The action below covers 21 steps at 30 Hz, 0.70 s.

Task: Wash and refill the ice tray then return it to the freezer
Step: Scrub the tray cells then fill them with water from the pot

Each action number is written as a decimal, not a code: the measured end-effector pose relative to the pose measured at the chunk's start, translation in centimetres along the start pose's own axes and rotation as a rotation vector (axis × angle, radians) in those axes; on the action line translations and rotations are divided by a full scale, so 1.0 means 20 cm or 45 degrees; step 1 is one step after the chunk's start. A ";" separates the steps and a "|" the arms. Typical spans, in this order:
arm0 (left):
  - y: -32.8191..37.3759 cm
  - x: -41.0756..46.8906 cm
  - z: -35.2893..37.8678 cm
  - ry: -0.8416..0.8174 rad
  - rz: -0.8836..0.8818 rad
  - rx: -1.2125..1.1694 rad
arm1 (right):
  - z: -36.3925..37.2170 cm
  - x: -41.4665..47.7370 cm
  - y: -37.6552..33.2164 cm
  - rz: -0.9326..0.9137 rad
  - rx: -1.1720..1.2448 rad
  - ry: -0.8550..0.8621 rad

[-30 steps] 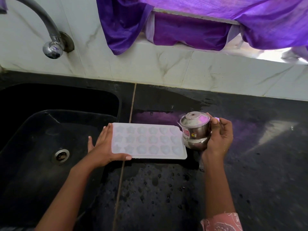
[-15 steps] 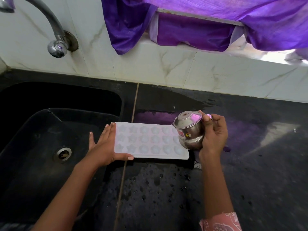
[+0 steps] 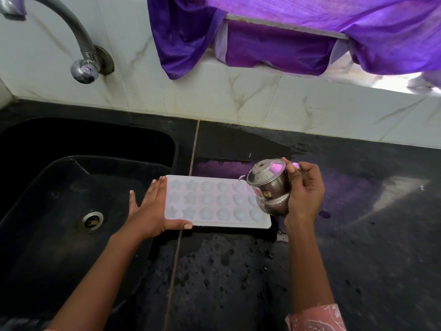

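Note:
A white ice tray (image 3: 214, 201) with star and round moulds lies flat on the wet black counter (image 3: 358, 247), just right of the sink. My left hand (image 3: 148, 209) rests against the tray's left end, fingers straight along that edge and thumb along the front edge. My right hand (image 3: 305, 194) grips a small steel pot (image 3: 269, 187) and holds it tilted to the left over the tray's right end. The pot hides the moulds at that end. I cannot make out any water leaving the pot.
A black sink (image 3: 59, 182) with a metal drain (image 3: 91, 219) lies to the left, under a curved steel tap (image 3: 78, 44) on the white tiled wall. Purple cloth (image 3: 274, 32) hangs over the ledge behind. Water drops cover the counter in front of the tray.
My right hand has brought the steel pot leftward over the tray's right end and tipped it further. My left hand stays at the tray's left end.

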State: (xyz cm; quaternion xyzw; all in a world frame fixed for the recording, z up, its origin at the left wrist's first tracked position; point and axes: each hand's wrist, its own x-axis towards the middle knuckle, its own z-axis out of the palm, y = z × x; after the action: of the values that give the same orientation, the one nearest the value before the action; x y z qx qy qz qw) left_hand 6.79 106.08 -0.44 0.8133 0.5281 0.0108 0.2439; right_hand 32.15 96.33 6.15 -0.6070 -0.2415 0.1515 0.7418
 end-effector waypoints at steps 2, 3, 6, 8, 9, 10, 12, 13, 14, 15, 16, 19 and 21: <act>0.00 0.00 0.00 0.002 -0.002 0.001 | 0.00 0.00 -0.01 0.003 0.009 -0.006; 0.00 0.00 0.00 0.000 -0.002 0.001 | 0.00 0.00 -0.01 0.004 0.000 -0.005; 0.00 0.00 0.00 -0.010 0.000 -0.008 | 0.00 -0.01 -0.02 0.008 -0.020 0.004; 0.01 0.00 0.00 -0.018 -0.001 -0.011 | 0.00 -0.01 -0.03 0.005 -0.019 0.004; 0.01 0.00 0.00 -0.023 -0.002 -0.013 | 0.00 -0.01 -0.03 0.002 -0.022 0.005; 0.01 0.00 0.00 -0.026 -0.001 -0.017 | 0.00 -0.01 -0.03 0.001 -0.025 0.009; 0.01 0.00 -0.01 -0.026 0.004 -0.030 | 0.00 -0.01 -0.03 0.013 -0.014 0.028; 0.01 0.00 -0.01 -0.024 0.007 -0.036 | 0.00 -0.02 -0.03 0.028 0.010 0.037; 0.01 0.00 -0.01 -0.022 0.011 -0.042 | 0.00 -0.02 -0.03 0.047 0.041 0.045; 0.01 0.00 -0.01 -0.018 0.016 -0.049 | 0.00 -0.02 -0.03 0.066 0.073 0.054; 0.01 0.00 -0.01 -0.014 0.021 -0.057 | 0.01 -0.01 -0.03 0.080 0.103 0.064; -0.01 0.01 0.00 -0.019 0.041 -0.090 | 0.01 -0.01 -0.03 0.091 0.163 0.082; -0.02 0.00 0.00 -0.021 0.058 -0.116 | 0.02 -0.01 -0.04 0.088 0.181 0.070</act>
State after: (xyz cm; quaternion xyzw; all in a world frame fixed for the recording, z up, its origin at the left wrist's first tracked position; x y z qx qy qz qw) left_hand 6.51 106.28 -0.58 0.8133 0.5063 0.0337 0.2846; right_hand 31.59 96.42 6.93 -0.5647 -0.1886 0.1773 0.7836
